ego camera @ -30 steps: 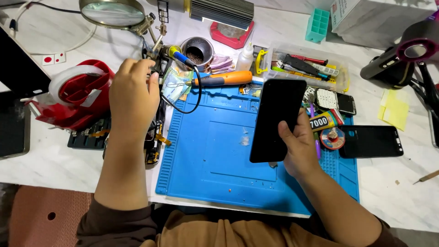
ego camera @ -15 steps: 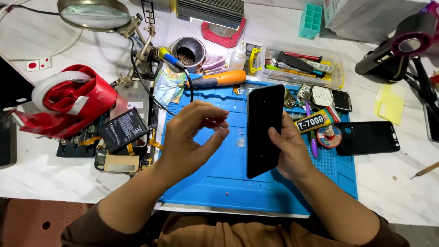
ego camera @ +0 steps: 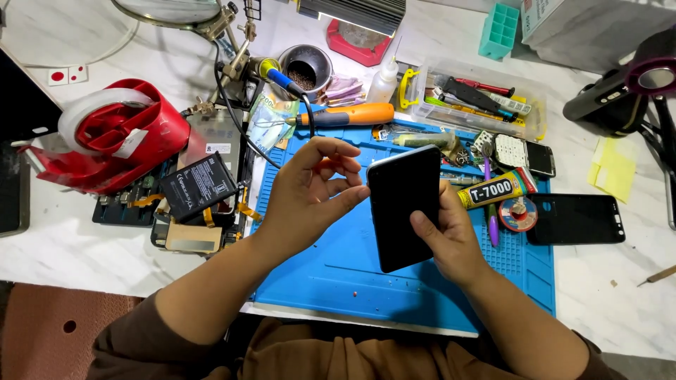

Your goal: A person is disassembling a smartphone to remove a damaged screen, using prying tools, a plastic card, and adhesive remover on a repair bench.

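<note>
Rigid, slippery, fragile phone (ego camera: 403,207) is gripped edgewise by right hand (ego camera: 451,236); left hand (ego camera: 310,193), empty and half-curled, touches its edge.

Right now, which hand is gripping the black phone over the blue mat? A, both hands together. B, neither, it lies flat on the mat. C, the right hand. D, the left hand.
C: the right hand holds the phone upright by its edge above the mat, while the left hand is beside it, its fingers pinched near the phone's edge.
</note>
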